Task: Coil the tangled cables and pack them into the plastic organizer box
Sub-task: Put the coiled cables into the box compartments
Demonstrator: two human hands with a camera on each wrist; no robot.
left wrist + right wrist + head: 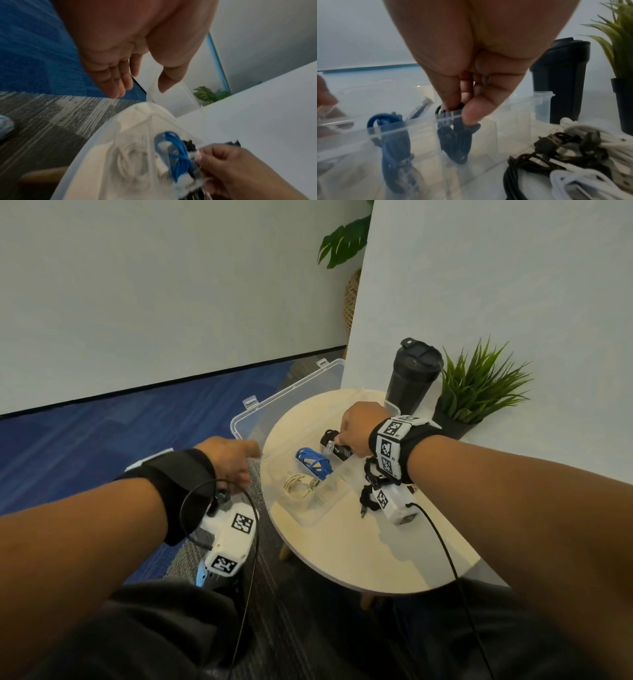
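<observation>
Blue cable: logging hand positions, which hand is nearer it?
Right. The right hand grips the black cable one compartment over from the blue cable; the left hand is at the box's corner.

Both forearms extend forward, each wrist strapped with a black band. Right hand [356,426]: palm down, fingers [453,93] and thumb bunched downward in a pinch around a dark coil. Left hand [227,457]: held lower and to the left, fingers [111,81] straight and relaxed, thumb apart from them, gripping nothing.
</observation>
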